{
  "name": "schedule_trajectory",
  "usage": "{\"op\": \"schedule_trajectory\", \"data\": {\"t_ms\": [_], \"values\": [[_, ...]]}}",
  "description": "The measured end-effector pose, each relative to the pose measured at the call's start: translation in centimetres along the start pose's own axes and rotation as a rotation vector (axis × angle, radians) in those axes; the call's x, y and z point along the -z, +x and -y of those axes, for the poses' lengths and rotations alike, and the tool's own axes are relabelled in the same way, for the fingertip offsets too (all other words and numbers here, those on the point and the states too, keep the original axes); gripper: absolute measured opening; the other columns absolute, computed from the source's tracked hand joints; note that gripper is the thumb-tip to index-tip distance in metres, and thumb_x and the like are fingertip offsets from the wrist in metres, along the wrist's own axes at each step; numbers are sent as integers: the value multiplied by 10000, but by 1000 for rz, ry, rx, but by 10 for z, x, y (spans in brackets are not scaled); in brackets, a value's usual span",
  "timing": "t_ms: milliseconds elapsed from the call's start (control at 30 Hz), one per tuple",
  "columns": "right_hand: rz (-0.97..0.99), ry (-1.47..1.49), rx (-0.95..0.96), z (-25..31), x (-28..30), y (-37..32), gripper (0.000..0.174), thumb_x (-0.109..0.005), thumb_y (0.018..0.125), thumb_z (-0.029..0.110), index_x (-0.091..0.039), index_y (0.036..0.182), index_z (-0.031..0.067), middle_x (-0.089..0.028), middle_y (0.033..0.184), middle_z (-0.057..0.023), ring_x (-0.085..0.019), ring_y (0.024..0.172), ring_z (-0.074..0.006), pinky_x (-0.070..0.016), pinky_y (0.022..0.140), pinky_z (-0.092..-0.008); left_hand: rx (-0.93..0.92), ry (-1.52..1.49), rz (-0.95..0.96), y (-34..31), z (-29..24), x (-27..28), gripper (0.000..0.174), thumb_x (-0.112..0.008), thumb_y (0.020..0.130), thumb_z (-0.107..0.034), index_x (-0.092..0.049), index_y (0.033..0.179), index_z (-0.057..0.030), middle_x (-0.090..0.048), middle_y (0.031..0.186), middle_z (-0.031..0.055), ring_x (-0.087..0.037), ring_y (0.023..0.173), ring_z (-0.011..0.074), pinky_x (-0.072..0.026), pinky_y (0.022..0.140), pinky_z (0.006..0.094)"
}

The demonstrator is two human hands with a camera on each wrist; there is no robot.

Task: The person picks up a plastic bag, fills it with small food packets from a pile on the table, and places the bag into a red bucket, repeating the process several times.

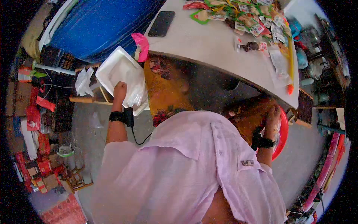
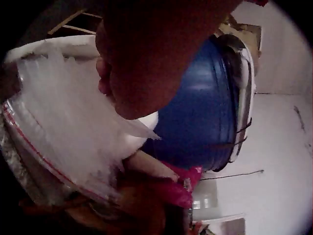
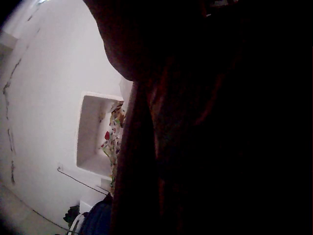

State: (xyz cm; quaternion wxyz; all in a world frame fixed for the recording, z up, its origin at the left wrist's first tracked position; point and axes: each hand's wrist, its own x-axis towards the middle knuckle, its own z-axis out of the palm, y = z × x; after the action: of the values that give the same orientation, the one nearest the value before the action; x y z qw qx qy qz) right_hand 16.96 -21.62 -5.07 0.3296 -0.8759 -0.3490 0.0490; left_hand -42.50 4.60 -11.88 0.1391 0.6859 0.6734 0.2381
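Note:
My left hand [image 1: 120,91] reaches down into a white foam box [image 1: 106,67], fingers bent. Inside the box lie clear plastic bags [image 2: 68,122], one edged with a red stripe. In the left wrist view the fingertips [image 2: 103,81] are right at the bags, and a bag corner pokes out below the hand; I cannot tell whether they pinch one. My right hand [image 1: 274,114] is low by the table's near edge, beside a red basin [image 1: 284,132]. Deep shadow hides its fingers in the right wrist view.
The white table [image 1: 209,41] ahead bears a black phone [image 1: 161,24], several small colourful food packets [image 1: 242,16] and a yellow stick [image 1: 290,59]. A big blue tub [image 1: 97,30] stands behind the foam box. Pink plastic [image 1: 141,46] hangs at the table's left corner.

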Motion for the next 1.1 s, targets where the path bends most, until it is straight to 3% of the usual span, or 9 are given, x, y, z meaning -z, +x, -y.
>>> {"op": "schedule_trajectory", "data": {"t_ms": [67,200,367,500,533,700,833,1000,1100], "values": [[35,36,5,9,5,0,368,-347,782,305,-428,1030,46,-478,987,-166,-460,916,-275,-356,744,-329,-114,-115,-103,1,-1,6,158,-466,700,-163,-522,767,-31,-517,629,124,-504,578,220,-385,534,316],[28,-82,73,-10,7,13,275,-391,786,217,-448,979,30,-501,934,-138,-477,847,-242,-370,726,-304,230,-452,46,2,-76,56,147,-470,716,-157,-509,767,-26,-485,598,48,-448,531,127,-356,486,244],[-10,514,83,65,5,24,201,-429,772,132,-464,940,27,-510,872,-78,-474,803,-162,-375,703,-262,98,-933,116,16,-163,71,140,-465,730,-153,-484,796,-30,-456,601,5,-402,522,74,-321,471,196],[204,505,185,133,-30,41,253,-492,744,156,-463,958,24,-501,896,-76,-464,801,-136,-377,712,-255,-345,-481,35,35,-228,32,161,-464,726,-171,-486,801,-30,-458,603,47,-427,543,114,-369,516,261],[393,677,271,150,-37,43,258,-493,744,164,-467,957,21,-500,916,-81,-463,836,-153,-375,731,-274,-464,-464,16,30,-259,28,156,-451,724,-172,-472,765,-23,-473,627,101,-465,566,195,-382,554,298],[456,706,215,226,-100,22,325,-516,718,272,-483,873,-12,-517,835,-135,-504,776,-181,-409,662,-279,-602,-270,256,18,-323,-41,167,-424,735,-185,-419,743,-18,-483,716,183,-455,673,355,-372,587,382],[426,501,493,221,-140,30,175,-484,709,139,-457,844,31,-462,699,-42,-460,634,-174,-393,589,-288,-573,-312,279,10,-339,-73,171,-423,736,-198,-427,774,-31,-488,713,179,-464,685,350,-368,592,398],[605,1058,-148,211,-153,44,52,-455,686,106,-451,705,59,-433,595,-58,-448,633,-161,-381,585,-295,-406,-452,139,22,-340,-76,174,-432,731,-202,-442,768,-32,-506,730,168,-481,708,331,-374,597,388],[679,1074,-131,204,-155,54,67,-476,653,122,-433,631,75,-434,577,-61,-447,654,-163,-375,600,-293,-323,-335,95,19,-352,-61,209,-447,721,-214,-454,851,-50,-511,791,163,-485,743,320,-383,632,376]]}}
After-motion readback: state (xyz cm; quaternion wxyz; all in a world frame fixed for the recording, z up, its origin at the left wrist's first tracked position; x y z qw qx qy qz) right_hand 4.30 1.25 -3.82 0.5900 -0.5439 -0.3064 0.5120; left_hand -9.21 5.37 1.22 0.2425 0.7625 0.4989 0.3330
